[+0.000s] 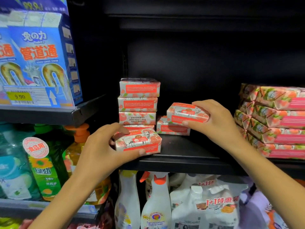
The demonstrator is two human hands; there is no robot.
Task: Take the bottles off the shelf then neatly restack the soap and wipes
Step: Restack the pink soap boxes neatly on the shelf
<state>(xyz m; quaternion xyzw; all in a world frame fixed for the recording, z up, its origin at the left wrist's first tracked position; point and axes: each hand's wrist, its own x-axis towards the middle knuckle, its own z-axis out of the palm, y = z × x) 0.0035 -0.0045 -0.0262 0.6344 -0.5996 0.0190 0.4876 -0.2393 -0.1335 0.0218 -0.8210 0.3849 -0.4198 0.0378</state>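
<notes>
Here each hand pinches its own soap: left hand (100, 146) grips a bar (138, 142) at the shelf (181, 162) edge, right hand (214, 118) another bar (187, 113) atop a lone bar (171, 128), beside the stack (138, 100)

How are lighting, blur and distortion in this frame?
Head view: the shelf recess is nearly black; the soap stack, left hand and right hand are well lit and sharp; the blue boxes at the left edge look soft and bowed.

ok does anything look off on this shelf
Yes: in the soap stack, the third bar down is upside down, its printed name reading inverted. The bars also sit slightly staggered.
</notes>
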